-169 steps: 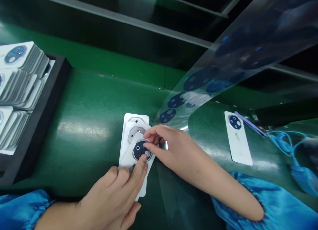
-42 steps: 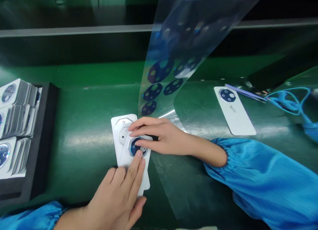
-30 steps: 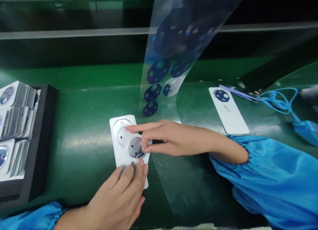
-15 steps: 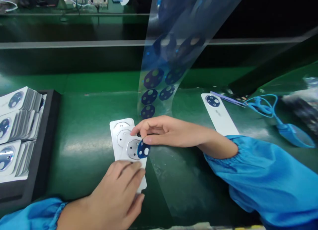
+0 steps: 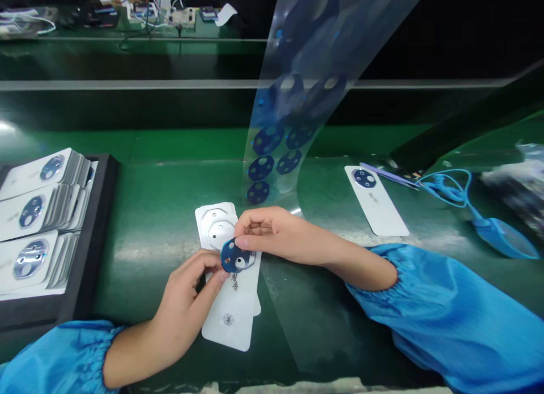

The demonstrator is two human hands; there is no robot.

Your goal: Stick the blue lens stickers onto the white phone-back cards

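Note:
Between my two hands is a dark blue round film sticker (image 5: 233, 257) with several holes. My right hand (image 5: 266, 229) pinches its upper edge with thumb and fingertips. At its lower left edge, the thumb and forefinger of my left hand (image 5: 187, 295) close on it too. Under the sticker lie a few overlapping white phone back covers (image 5: 232, 329), each with a round camera area. The sticker partly hides the top cover's camera area. Just beyond my right hand, a clear film strip (image 5: 272, 181) carries more dark blue stickers and rises toward the top right.
On the left, a black foam tray (image 5: 100, 212) holds stacked white covers with blue camera stickers. One more stickered cover (image 5: 378, 204) lies on the right, beside purple tweezers (image 5: 389, 176) and a blue coiled wrist strap cord (image 5: 450, 187). A plastic bag sits at the far right.
My left hand has come up from the covers to the sticker's edge, uncovering their lower part. The sticker has turned flatter and shifted left over the camera area. The view has shifted slightly.

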